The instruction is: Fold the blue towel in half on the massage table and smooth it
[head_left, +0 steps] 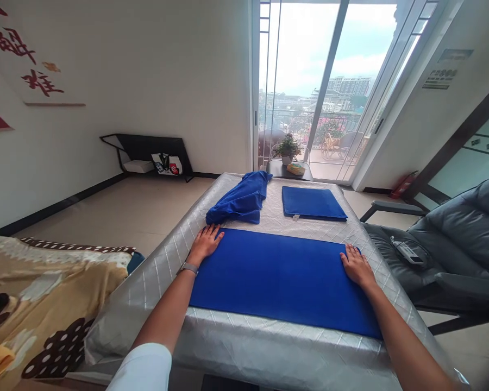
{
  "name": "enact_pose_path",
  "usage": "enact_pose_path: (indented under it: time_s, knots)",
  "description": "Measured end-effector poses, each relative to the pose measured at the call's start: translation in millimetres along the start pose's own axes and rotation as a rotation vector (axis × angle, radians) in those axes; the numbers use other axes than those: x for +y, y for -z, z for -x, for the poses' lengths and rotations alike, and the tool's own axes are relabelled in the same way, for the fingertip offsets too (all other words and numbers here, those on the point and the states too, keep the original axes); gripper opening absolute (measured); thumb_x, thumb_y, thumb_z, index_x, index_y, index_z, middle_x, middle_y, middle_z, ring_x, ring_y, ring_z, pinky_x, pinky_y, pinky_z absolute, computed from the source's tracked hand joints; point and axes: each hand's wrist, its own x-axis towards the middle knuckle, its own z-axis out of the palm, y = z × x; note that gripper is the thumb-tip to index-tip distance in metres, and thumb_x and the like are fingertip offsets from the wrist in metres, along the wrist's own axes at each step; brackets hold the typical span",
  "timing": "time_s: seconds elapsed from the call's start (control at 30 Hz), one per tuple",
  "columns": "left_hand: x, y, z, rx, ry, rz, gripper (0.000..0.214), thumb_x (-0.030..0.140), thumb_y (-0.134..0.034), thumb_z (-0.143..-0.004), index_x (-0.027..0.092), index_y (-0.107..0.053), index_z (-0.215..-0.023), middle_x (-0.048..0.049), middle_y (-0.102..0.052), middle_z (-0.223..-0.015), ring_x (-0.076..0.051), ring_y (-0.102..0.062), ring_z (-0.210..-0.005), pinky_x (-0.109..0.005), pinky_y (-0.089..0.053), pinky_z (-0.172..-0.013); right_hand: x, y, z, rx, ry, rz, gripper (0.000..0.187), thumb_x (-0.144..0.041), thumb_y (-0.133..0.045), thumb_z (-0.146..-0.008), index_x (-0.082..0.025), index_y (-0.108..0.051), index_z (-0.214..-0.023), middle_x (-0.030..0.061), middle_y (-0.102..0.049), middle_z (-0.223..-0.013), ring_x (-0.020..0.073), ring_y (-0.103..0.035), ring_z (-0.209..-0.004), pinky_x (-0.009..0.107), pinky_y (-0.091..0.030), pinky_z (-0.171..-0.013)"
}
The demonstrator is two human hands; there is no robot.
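Observation:
A blue cloth (277, 282) lies flat and smooth across the near part of the table, its long side running left to right. My left hand (206, 242) rests on its far left corner with the fingers outstretched. On the far right corner lies my right hand (356, 264), fingers spread and nothing held. Beyond the left hand is a crumpled blue cloth (244, 198), loosely bunched. To the right of that, a neatly folded blue cloth (313, 203) shows a small white tag on its near edge.
The table (244, 342) has a silvery quilted cover. A grey armchair (464, 233) with a white remote-like device (407, 251) stands close on the right. At the left is a patterned blanket (65, 293). Past the far edge, a small stand holds a potted plant (287, 147).

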Motion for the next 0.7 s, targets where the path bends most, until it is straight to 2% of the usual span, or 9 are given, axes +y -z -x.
enact_pose_path:
  time_s: [0.17,0.3,0.37,0.5,0.6,0.7]
  knots:
    - [3.2,9.2,3.9,0.046,0.030,0.041,0.067,0.054,-0.019,-0.104,0.014,-0.034,-0.156,-0.0137,-0.035,-0.162,-0.028,-0.030,-0.150,-0.050,-0.021,-0.123,-4.4,10.3,8.6,0.014,-0.019,0.005,0.068,-0.039,-0.014,-0.101,-0.004,-0.029,-0.157,0.0145,-0.029,-0.164,0.0243,-0.023,-0.153,0.045,-0.018,-0.124]
    - [20.1,18.7,16.0,0.252,0.024,0.037,0.064,0.045,-0.020,-0.105,0.008,-0.042,-0.151,-0.0169,-0.039,-0.160,-0.028,-0.032,-0.149,-0.047,-0.022,-0.123,-4.2,18.6,34.2,0.148,0.032,-0.005,0.065,-0.036,-0.017,-0.101,-0.005,-0.032,-0.156,0.0148,-0.033,-0.163,0.0235,-0.024,-0.152,0.044,-0.018,-0.124]
    - [40.5,22.6,24.9,0.287,-0.045,0.035,0.060,0.042,-0.022,-0.104,0.010,-0.048,-0.148,-0.0157,-0.042,-0.158,-0.027,-0.033,-0.149,-0.046,-0.023,-0.123,-2.3,20.7,54.8,0.220,0.085,-0.063,0.066,-0.039,-0.016,-0.102,-0.007,-0.032,-0.157,0.0142,-0.034,-0.163,0.0227,-0.023,-0.153,0.044,-0.019,-0.125]
    - [103.3,26.2,44.3,0.157,-0.319,0.067,0.056,0.045,-0.030,-0.104,0.015,-0.053,-0.145,-0.0125,-0.048,-0.154,-0.024,-0.041,-0.145,-0.041,-0.027,-0.123,4.1,16.8,106.1,0.337,0.203,-0.233,0.067,-0.047,-0.017,-0.103,-0.012,-0.027,-0.159,0.0122,-0.035,-0.162,0.0219,-0.023,-0.153,0.045,-0.022,-0.125]
    - [149.3,24.0,54.0,0.094,-0.496,0.094,0.058,0.051,-0.029,-0.105,0.019,-0.047,-0.149,-0.0094,-0.045,-0.157,-0.021,-0.036,-0.148,-0.039,-0.024,-0.124,8.3,15.2,146.4,0.414,0.277,-0.309,0.064,-0.046,-0.024,-0.104,-0.020,-0.020,-0.162,0.0088,-0.035,-0.163,0.0227,-0.026,-0.152,0.049,-0.027,-0.124]
    - [171.7,16.7,56.8,0.059,-0.554,0.102,0.062,0.056,-0.025,-0.105,0.021,-0.040,-0.154,-0.0080,-0.037,-0.162,-0.020,-0.028,-0.151,-0.041,-0.020,-0.125,9.7,29.1,181.8,0.467,0.374,-0.322,0.063,-0.042,-0.029,-0.103,-0.028,-0.013,-0.163,0.0049,-0.032,-0.164,0.0255,-0.027,-0.152,0.053,-0.031,-0.122]
